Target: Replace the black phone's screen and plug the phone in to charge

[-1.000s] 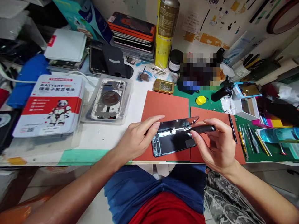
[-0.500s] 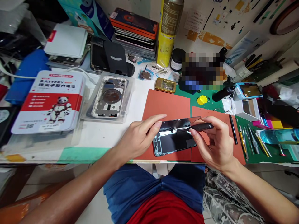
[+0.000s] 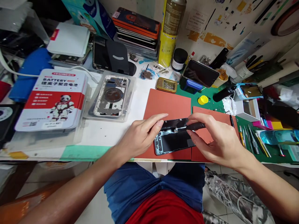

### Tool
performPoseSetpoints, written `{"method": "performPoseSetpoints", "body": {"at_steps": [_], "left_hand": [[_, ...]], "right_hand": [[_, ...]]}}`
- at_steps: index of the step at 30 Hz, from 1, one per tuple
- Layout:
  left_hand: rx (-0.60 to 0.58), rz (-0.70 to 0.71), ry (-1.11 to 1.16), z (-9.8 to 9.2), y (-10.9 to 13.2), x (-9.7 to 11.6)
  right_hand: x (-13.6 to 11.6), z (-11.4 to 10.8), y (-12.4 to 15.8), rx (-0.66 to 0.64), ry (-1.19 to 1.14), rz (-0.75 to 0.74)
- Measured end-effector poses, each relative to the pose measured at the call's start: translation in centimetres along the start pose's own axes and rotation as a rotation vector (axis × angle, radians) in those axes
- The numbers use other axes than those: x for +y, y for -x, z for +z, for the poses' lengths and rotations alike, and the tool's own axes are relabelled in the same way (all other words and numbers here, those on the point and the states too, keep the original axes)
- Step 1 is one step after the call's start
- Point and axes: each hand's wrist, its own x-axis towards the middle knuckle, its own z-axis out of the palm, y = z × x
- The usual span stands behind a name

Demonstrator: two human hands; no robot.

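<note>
A phone lies opened on the orange-red mat (image 3: pixel 171 101), its frame with a dark battery area (image 3: pixel 177 143) facing up. Its dark screen (image 3: pixel 173 123) is lifted along the far long side. My left hand (image 3: pixel 140 133) closes thumb and forefinger on the left end of the screen. In my right hand (image 3: pixel 217 137), thumb and forefinger pinch a black-handled tool (image 3: pixel 197 126) that points left into the gap between screen and frame. The fingertips hide its tip, and its exact kind cannot be made out. The right forefinger also covers the screen's right end.
At left stand a battery tin (image 3: pixel 51 99) and a clear tray with a phone back housing (image 3: pixel 112 96). Behind are a small gold tin (image 3: pixel 166 85), a yellow spray can (image 3: pixel 170 31) and a propped phone (image 3: pixel 200 73). Several slim tools (image 3: pixel 253 140) lie right; a yellow cap (image 3: pixel 203 100) sits nearer.
My right hand has moved left, carrying the black-handled tool inward, and now covers the screen's right end. My left hand keeps its hold. The view has shifted slightly.
</note>
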Motion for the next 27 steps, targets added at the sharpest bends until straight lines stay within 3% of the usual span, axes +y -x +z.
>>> {"method": "performPoseSetpoints", "body": {"at_steps": [10, 16, 21, 27], "left_hand": [[0.005, 0.014, -0.004, 0.0, 0.0, -0.1], [0.011, 0.034, 0.000, 0.1, 0.0, -0.2], [0.003, 0.039, 0.013, 0.1, 0.1, -0.3], [0.009, 0.039, 0.011, 0.0, 0.1, -0.1]], "right_hand": [[0.2, -1.2, -1.1, -0.171, 0.069, -0.017], [0.6, -0.5, -0.9, -0.059, 0.178, 0.011], [0.2, -0.8, -1.5, -0.147, 0.092, -0.034], [0.2, -0.6, -1.4, -0.104, 0.070, -0.016]]}}
